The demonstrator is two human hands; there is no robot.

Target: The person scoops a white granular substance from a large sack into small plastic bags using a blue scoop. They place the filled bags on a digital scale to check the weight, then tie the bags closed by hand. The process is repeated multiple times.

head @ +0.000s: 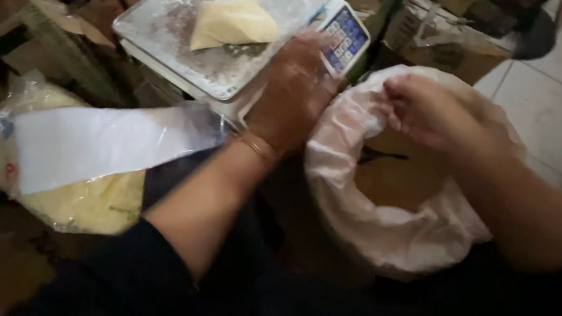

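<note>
Sacking takes up most of the right half: a large white sack stands on the floor with its mouth rolled down into a thick collar, and tan powder shows inside. The right hand rests on the far rim of that collar, its fingers curled and pinching the plastic edge. Left of the sack, against the lower left, lies a clear bag of pale yellow crumbly stuff with a plain white strip across it. Above it sits a weighing scale carrying a shallow clear tray dusted with white powder; a small filled bag of pale yellow powder lies near the tray's far right corner. The left hand hovers at the tray's right edge, just beside the scale's blue keypad; motion blur hides whether its fingers are spread or pressed together. Cardboard boxes crowd the tiled floor behind. Judging by this, a portion is being weighed, and any further handling would call for steadying the sack's rim without knocking the tray.
</note>
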